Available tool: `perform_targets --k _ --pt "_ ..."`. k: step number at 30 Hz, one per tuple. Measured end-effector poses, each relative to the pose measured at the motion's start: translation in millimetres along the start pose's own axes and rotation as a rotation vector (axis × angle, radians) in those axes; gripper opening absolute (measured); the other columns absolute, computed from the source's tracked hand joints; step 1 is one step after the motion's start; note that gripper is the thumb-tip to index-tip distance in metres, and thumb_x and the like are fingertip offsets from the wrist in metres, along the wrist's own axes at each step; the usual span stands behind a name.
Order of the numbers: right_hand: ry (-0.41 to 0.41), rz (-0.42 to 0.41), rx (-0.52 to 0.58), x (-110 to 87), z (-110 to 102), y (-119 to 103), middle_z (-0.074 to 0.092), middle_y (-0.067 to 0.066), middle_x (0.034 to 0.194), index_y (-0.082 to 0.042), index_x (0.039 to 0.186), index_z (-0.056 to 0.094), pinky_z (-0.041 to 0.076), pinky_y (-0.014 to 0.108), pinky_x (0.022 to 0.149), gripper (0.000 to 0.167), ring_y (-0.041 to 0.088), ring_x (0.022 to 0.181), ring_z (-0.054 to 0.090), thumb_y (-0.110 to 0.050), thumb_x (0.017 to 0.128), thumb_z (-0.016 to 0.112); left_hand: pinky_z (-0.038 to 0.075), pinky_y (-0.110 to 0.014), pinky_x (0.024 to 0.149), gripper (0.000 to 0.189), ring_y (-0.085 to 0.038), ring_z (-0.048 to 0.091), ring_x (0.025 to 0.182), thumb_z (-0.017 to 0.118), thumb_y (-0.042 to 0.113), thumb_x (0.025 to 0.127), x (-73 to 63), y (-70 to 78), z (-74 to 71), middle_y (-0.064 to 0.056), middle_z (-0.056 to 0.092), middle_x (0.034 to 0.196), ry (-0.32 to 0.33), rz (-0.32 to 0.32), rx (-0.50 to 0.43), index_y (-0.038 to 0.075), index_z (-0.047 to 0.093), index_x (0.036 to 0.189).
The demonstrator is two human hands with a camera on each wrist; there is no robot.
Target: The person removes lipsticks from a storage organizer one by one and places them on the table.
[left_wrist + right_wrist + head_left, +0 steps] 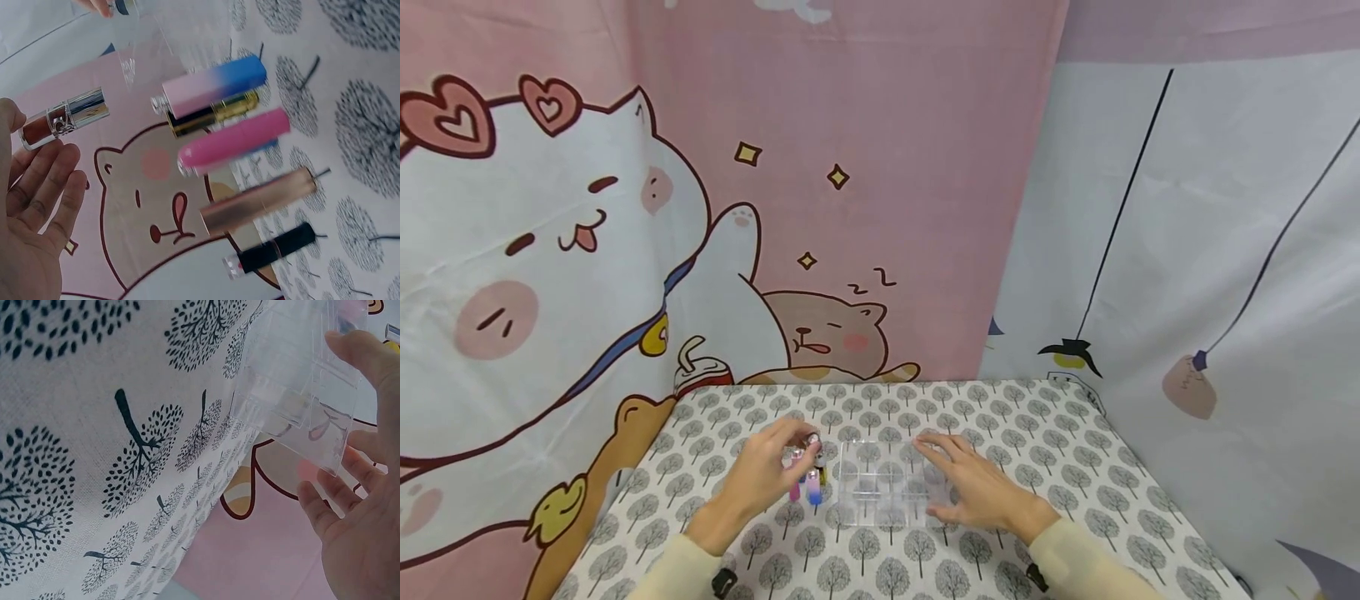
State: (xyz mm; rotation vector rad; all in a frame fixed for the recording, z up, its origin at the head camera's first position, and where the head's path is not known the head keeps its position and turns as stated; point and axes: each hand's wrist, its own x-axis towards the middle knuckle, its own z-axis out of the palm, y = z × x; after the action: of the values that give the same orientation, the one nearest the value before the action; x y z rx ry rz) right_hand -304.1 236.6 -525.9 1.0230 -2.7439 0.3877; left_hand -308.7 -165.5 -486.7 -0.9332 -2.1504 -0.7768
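Note:
My left hand (763, 467) pinches a small lip gloss tube (65, 119) between thumb and fingers. The tube has a reddish-brown body and a shiny silver cap. To the right stands a clear divided organizer box (880, 495) on the cloth. My right hand (977, 487) spans the box's right side, fingers toward the back edge and thumb toward the front, loosely bent in the right wrist view. Close by my left hand lie a pink-to-blue tube (212, 87), a black and gold tube (212, 117), a bright pink tube (237, 140), a rose-gold tube (259, 200) and a black lipstick (278, 248).
A tree-print cloth (865, 546) covers the table. Behind it hangs a pink curtain (917, 208) with cartoon animals, and a pale curtain (1240, 208) hangs on the right. The lipsticks lie left of the organizer, partly hidden by my left hand in the head view.

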Motion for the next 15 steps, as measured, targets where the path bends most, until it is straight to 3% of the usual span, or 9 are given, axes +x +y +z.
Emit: perform_targets --k 6,15 --pt "-0.001 0.010 0.016 0.4 2.8 -0.3 0.043 0.008 0.185 -0.023 0.185 0.033 0.073 0.048 0.101 0.113 0.033 0.156 0.056 -0.045 0.095 0.097 0.064 -0.011 0.072 0.022 -0.013 0.078 0.084 0.090 0.001 0.096 -9.8 -13.7 -10.9 -0.001 0.081 0.101 0.038 -0.027 0.041 0.005 0.080 0.115" --pt "0.000 0.011 0.025 0.0 3.9 0.8 0.040 0.005 0.186 -0.024 0.186 0.030 0.072 0.040 0.099 0.113 0.031 0.158 0.053 -0.047 0.096 0.096 0.063 -0.012 0.075 0.024 -0.013 0.076 0.082 0.092 -0.001 0.093 -18.5 -35.2 -24.4 0.001 0.080 0.097 0.067 -0.037 0.091 0.005 0.080 0.114"
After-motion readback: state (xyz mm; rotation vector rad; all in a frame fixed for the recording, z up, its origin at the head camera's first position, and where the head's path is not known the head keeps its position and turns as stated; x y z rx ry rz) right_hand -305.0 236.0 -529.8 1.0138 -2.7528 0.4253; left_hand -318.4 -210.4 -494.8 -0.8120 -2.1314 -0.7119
